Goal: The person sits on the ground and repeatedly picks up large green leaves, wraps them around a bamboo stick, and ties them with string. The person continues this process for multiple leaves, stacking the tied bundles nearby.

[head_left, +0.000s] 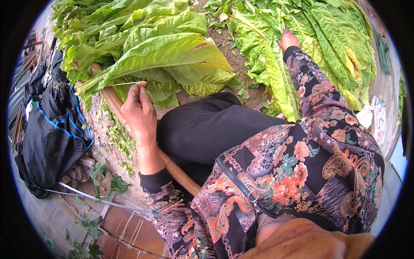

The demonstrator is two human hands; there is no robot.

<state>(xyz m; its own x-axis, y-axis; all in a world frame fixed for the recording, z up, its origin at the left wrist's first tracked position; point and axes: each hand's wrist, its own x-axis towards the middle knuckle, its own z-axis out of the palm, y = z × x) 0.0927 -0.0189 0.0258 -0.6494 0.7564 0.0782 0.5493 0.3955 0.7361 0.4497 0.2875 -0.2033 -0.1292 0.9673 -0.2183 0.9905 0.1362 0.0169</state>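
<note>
My left hand [140, 108] is closed in a pinch on a thin white string [125, 83]. The string runs left to the stalk ends of large green tobacco leaves [172, 54], which lie bunched at a wooden pole [177, 172]. This pole slants up past my left wrist and goes under the leaves. At the upper right, my right hand [288, 39] reaches onto a second pile of tobacco leaves [327, 47]. Its fingers curl at a leaf, with the tips partly hidden. Some leaves show yellow patches and brown edges.
A black bag [51, 134] with blue trim lies at the left, beside leafy vines [101, 179]. My bent leg in black trousers [202, 125] sits between the piles. Leaf scraps litter the ground. A white plastic sack [377, 114] stands at the right.
</note>
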